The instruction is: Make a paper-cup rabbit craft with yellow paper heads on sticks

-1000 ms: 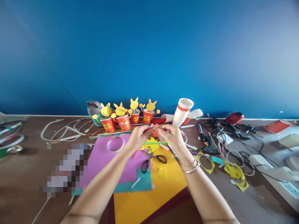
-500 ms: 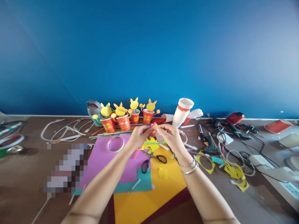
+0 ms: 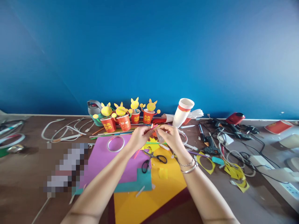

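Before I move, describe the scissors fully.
The scissors have black looped handles and blades that look like metal. They lie spread open, blades pointing away from you, the left loop over the purple sheet and teal sheet, the right over the orange-yellow sheet. Neither hand touches them.

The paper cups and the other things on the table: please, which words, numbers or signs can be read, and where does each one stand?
"囍", in yellow: on the leftmost red cup.
"囍", in yellow: on the rightmost upright red cup.
Too small or blurred to read: marks on the white cup stack and the tipped red cup.
Pixelated, unreadable: the object at left.
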Available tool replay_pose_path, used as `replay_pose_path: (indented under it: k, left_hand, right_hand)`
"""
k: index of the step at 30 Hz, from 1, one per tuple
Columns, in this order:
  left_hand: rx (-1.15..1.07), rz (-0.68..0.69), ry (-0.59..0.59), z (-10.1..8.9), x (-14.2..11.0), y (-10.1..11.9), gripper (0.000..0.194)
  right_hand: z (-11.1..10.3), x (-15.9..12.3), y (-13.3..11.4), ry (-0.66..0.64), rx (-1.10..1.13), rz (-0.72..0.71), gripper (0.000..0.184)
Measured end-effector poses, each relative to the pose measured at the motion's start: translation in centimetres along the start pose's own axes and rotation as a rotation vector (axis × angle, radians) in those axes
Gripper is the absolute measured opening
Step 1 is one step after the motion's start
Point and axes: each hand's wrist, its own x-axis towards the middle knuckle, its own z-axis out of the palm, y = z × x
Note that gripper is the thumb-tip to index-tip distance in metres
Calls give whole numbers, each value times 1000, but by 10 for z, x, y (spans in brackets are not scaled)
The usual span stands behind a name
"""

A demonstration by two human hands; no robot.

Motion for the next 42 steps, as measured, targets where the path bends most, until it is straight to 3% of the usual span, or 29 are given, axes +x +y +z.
replay_pose_path:
  k: [12, 16, 24, 30, 34, 42]
  left_hand:
    - [426, 98, 123, 6, -10, 12, 25]
    - [477, 152, 139, 6, -12, 13, 25]
    - [329, 78, 134, 6, -7, 8, 26]
    - [200, 67, 127, -1, -4, 5, 35]
    - [-9, 18, 61, -5, -1, 3, 40]
    - [-315, -125, -106, -9, 0, 6, 44]
  right_hand:
    - [1, 3, 4, 69, 3, 43, 42]
    - [-2, 3, 3, 58, 36, 84, 46]
    - [0, 4, 9, -32, 22, 53, 35]
    - [2, 4, 12, -95, 155, 113, 39]
    - [0, 3, 8, -97, 156, 111, 37]
    - [-2, 5, 11, -16, -76, -34, 31]
